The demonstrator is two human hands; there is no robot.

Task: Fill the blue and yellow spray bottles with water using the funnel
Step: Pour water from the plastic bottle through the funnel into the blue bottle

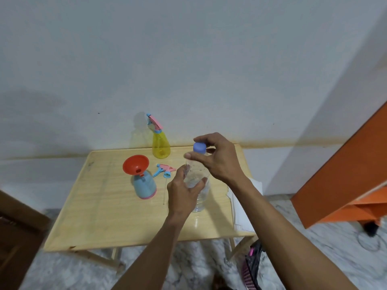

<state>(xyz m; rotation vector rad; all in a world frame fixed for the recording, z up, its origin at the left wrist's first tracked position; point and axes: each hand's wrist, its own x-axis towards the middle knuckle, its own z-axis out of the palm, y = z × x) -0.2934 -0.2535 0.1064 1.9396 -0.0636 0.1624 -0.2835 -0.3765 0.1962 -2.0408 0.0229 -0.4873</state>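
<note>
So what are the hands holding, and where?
The left hand grips the clear water bottle around its middle. The right hand pinches its blue cap.

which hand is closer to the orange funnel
Left. The left hand grips the clear water bottle just right of the funnel; the right hand pinches the bottle's cap, farther right.

Water bottle (199, 189): clear, cap (199, 147) periwinkle blue. Funnel (135, 164): red-orange. Blue spray bottle (145, 187): pale blue, pink base band. Yellow spray bottle (160, 146): translucent yellow, pink-and-blue sprayer. Loose spray head (164, 170): pink, blue. Table (100, 210): pale wood grain.
</note>
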